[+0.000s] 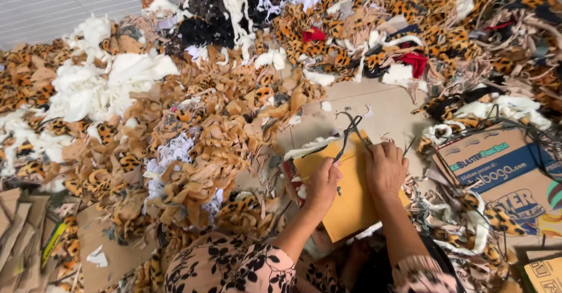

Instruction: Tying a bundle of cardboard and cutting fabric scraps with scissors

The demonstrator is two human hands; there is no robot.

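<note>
One flat mustard-yellow fabric panel (351, 202) lies on the brown cardboard sheet (380, 108), near its front edge. The left hand (322, 187) and right hand (385, 167), both curled shut, pinch one thin dark cord (349, 130) over it, amid heaped leopard-print fabric scraps (199, 152).

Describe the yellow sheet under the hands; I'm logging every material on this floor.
The yellow sheet looks like flat, stiff card or felt, mustard-coloured and roughly rectangular, lying tilted on pale cardboard among fabric scraps. The left hand presses on its left part and the right hand rests on its upper right edge. Dark scissors lie across its top edge. Its lower corner reaches toward the person's lap.
</note>
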